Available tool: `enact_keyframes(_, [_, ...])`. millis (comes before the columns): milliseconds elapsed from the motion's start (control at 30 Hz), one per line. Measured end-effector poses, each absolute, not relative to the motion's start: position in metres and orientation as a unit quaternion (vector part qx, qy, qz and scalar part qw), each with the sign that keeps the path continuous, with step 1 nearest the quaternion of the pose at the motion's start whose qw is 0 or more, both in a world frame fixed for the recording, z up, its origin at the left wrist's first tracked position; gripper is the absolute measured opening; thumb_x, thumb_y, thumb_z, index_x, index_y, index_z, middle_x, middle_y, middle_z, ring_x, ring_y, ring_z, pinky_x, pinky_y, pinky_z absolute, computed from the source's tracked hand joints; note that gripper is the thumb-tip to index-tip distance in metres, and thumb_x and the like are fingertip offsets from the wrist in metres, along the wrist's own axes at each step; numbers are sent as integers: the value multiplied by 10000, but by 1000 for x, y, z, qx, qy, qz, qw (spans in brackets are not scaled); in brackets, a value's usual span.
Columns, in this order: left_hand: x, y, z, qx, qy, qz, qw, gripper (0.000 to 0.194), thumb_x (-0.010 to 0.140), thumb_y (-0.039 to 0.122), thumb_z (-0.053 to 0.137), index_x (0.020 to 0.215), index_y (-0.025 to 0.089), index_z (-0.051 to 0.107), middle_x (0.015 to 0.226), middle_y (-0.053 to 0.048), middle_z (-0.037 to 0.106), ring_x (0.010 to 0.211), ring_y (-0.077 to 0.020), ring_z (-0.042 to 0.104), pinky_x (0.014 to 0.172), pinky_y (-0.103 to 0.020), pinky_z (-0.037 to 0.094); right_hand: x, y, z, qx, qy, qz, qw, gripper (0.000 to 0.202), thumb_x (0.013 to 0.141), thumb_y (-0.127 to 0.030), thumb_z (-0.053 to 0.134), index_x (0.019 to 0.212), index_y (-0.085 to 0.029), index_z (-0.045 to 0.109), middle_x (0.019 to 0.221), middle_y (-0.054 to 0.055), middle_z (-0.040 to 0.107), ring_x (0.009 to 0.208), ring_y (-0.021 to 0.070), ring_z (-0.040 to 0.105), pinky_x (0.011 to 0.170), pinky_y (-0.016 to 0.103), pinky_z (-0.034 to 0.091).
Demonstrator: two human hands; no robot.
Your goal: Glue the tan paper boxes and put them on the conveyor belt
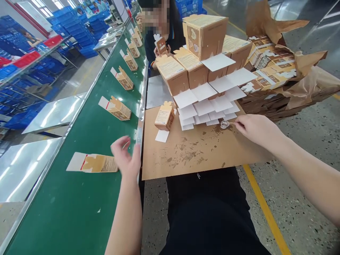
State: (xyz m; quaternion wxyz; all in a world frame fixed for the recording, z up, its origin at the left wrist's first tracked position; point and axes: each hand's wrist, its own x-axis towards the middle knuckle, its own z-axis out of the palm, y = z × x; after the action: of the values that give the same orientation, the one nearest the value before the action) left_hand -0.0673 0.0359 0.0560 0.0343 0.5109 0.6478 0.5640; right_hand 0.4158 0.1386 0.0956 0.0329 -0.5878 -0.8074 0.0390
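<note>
My left hand (126,157) is over the near edge of the green conveyor belt, slightly blurred, its fingers curled and its thumb apart, with nothing held. Just beside its fingers lies a tan carton (99,163) with a white flap spread to the left. My right hand (252,129) is closed in a pinch at the right of the cardboard-covered table (207,152). A thin strand runs from its fingertips to a small coil of white string (224,124). Left of that stands one brown carton (164,118) with its white flap down on the cardboard.
Stacked brown cartons (183,78) with white flaps rise at the back of the table. Several more cartons (122,78) sit along the green belt (87,212). A co-worker (177,24) holds a carton beyond the stack. Wrapped flat cartons (276,67) lie at right.
</note>
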Motion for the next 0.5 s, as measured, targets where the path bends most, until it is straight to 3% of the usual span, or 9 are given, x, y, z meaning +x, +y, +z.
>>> enact_keyframes(100, [-45,126,66,499,688,505,149,394,921,383,752,1277,225,689,1342,-149,707,1299,-310,703,1183,-497,552,410,145,104,-584,-812,16,-7,276,1080,-165,568,840,-178,703,884,153,777,744,251,696,705,353,442])
enact_keyframes(233, [-21,194,69,446,740,395,312,433,896,447,836,1229,181,761,1340,-208,778,1417,-414,674,1209,-520,511,403,146,111,-582,-813,10,-22,291,1080,-160,529,861,-169,720,920,165,795,764,257,715,714,357,472])
enact_keyframes(367, [-12,189,58,439,721,352,404,404,874,495,857,1111,173,799,1205,-210,841,1193,-419,790,1037,-511,615,401,144,107,-587,-809,40,7,311,1070,-179,490,944,-191,774,947,136,818,813,273,756,726,361,538])
enact_keyframes(500, [-28,143,43,396,643,496,428,532,835,556,898,1231,224,771,1360,-159,819,1270,-340,776,1058,-456,636,407,142,99,-586,-806,52,61,354,1077,-223,468,1050,-193,819,1055,161,840,901,316,786,802,419,596])
